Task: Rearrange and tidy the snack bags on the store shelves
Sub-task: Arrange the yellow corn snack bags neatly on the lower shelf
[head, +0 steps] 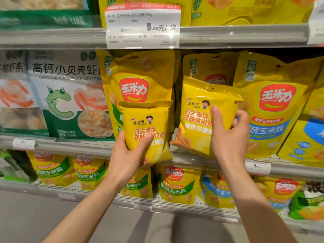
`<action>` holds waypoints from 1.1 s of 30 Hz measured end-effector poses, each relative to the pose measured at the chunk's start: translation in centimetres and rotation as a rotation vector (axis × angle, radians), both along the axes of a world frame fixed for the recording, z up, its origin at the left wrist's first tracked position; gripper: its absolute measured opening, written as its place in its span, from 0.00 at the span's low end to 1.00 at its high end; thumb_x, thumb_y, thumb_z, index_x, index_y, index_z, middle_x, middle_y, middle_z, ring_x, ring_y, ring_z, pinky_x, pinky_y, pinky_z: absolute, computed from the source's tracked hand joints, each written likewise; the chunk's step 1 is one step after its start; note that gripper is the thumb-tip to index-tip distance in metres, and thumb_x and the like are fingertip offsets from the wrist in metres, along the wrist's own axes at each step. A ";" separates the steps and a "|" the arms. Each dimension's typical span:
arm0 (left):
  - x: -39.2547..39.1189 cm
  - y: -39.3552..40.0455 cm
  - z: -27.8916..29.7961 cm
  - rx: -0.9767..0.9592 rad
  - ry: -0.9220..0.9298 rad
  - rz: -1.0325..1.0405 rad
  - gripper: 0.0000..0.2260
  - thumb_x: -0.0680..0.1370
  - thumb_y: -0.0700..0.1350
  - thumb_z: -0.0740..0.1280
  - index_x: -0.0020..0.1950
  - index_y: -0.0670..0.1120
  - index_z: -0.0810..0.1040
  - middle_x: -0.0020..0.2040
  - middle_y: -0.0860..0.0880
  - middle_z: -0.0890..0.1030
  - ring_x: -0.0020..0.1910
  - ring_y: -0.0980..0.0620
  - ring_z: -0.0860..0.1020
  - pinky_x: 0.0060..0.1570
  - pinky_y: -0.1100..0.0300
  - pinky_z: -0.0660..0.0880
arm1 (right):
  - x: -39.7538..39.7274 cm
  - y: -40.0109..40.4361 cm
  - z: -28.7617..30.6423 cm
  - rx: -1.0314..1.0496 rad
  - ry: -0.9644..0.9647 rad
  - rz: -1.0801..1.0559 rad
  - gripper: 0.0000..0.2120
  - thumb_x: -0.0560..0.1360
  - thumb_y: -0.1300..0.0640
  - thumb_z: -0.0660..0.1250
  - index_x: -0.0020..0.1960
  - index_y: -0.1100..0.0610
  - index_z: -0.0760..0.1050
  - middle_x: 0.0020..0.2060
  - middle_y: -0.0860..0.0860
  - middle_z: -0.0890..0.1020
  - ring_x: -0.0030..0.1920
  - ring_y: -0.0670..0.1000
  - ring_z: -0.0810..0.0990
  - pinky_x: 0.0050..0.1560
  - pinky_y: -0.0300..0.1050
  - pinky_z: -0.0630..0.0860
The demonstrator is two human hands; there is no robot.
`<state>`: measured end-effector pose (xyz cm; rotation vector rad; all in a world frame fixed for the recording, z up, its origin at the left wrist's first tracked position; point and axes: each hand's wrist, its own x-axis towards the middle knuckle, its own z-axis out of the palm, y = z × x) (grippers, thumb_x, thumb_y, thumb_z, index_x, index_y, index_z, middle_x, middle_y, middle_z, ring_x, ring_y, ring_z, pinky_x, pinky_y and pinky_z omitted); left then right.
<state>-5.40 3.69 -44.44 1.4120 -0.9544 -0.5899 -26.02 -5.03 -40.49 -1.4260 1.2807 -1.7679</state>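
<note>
Yellow snack bags, red lettering, left hand (128, 153) gripping one (149, 130), right hand (229, 137) another (201, 116)

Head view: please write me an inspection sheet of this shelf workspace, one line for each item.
Surface: middle shelf, grey rail with price tags.
Job's things: two small yellow snack bags, left bag and right bag, both held in front of larger corn bags.
Clutter: green shrimp chip bags at left.
Grips: left hand holds left bag; right hand holds right bag.
Cables: nothing seen.
Surroundings: sale price label above; lower shelf of corn bags.
</note>
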 end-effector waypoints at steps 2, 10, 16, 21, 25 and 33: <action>-0.3 0.1 0.2 0.013 -0.034 -0.011 0.20 0.71 0.64 0.73 0.59 0.58 0.78 0.52 0.59 0.86 0.50 0.58 0.85 0.45 0.56 0.84 | -0.8 0.4 0.3 0.089 -0.056 0.106 0.16 0.79 0.44 0.70 0.54 0.56 0.75 0.41 0.45 0.84 0.35 0.30 0.79 0.38 0.24 0.71; -3.0 0.1 0.9 0.056 -0.063 -0.166 0.11 0.82 0.59 0.61 0.58 0.55 0.77 0.48 0.64 0.80 0.44 0.78 0.77 0.42 0.81 0.69 | -0.9 2.1 -0.7 0.585 -0.333 0.644 0.16 0.80 0.45 0.69 0.57 0.58 0.84 0.47 0.56 0.89 0.48 0.56 0.89 0.58 0.60 0.83; -3.6 0.2 1.5 0.160 0.046 -0.352 0.32 0.69 0.78 0.63 0.69 0.64 0.68 0.61 0.68 0.78 0.57 0.74 0.77 0.65 0.67 0.72 | -0.4 2.6 -1.5 0.598 -0.368 0.703 0.16 0.82 0.46 0.66 0.62 0.55 0.82 0.50 0.55 0.89 0.52 0.55 0.89 0.59 0.58 0.82; -4.6 0.1 2.1 0.159 0.063 -0.388 0.46 0.59 0.65 0.78 0.73 0.53 0.65 0.60 0.55 0.84 0.53 0.60 0.85 0.50 0.61 0.82 | -0.1 3.0 -1.9 0.550 -0.327 0.665 0.15 0.82 0.46 0.67 0.62 0.54 0.81 0.49 0.53 0.89 0.51 0.53 0.89 0.55 0.55 0.84; -4.8 -0.8 1.9 0.183 0.091 -0.363 0.40 0.62 0.59 0.80 0.71 0.56 0.68 0.57 0.56 0.85 0.53 0.56 0.86 0.57 0.49 0.82 | -0.3 2.6 -2.1 0.543 -0.345 0.644 0.14 0.81 0.45 0.67 0.62 0.50 0.80 0.49 0.51 0.89 0.50 0.52 0.89 0.51 0.52 0.85; -5.6 -0.4 3.6 0.287 0.285 -0.382 0.30 0.73 0.45 0.78 0.71 0.53 0.70 0.58 0.51 0.86 0.56 0.51 0.85 0.55 0.51 0.83 | -0.2 2.9 0.0 0.714 -0.349 0.503 0.20 0.76 0.42 0.72 0.62 0.52 0.82 0.52 0.52 0.89 0.53 0.57 0.88 0.59 0.63 0.82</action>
